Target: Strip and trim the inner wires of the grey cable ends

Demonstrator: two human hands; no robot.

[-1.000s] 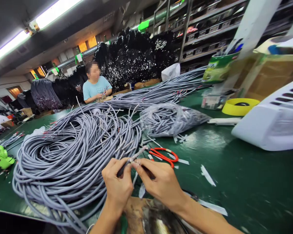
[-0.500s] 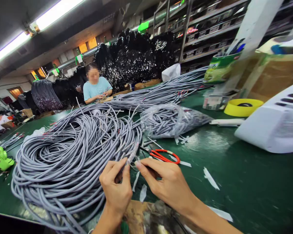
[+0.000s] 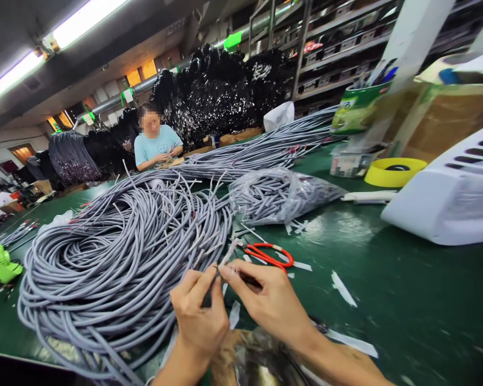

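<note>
Between my two hands is the stripped end of a grey cable [image 3: 228,252], its pale, frayed-looking inner part pointing up and away. My left hand [image 3: 201,308] pinches the cable with thumb and forefinger. Fingertips of my right hand [image 3: 265,292] press together on the same end, right beside the left ones; the fine strands there are mostly hidden. Just beyond my right hand lie red-handled scissors [image 3: 269,254] on the green table. A large coil of grey cables [image 3: 116,257] spreads to the left of my hands.
A clear plastic bag of short grey cable pieces [image 3: 282,195] lies behind the scissors. White scraps [image 3: 344,289] are scattered on the green table [image 3: 418,311]. To the right stand a yellow ring [image 3: 394,171] and a white slotted casing [image 3: 446,198]. A person in light blue [image 3: 159,145] sits opposite.
My hands have come closer together, the left moving slightly right. My right fingertips now close on the cable end, where loose strands showed before. The view has shifted slightly.
</note>
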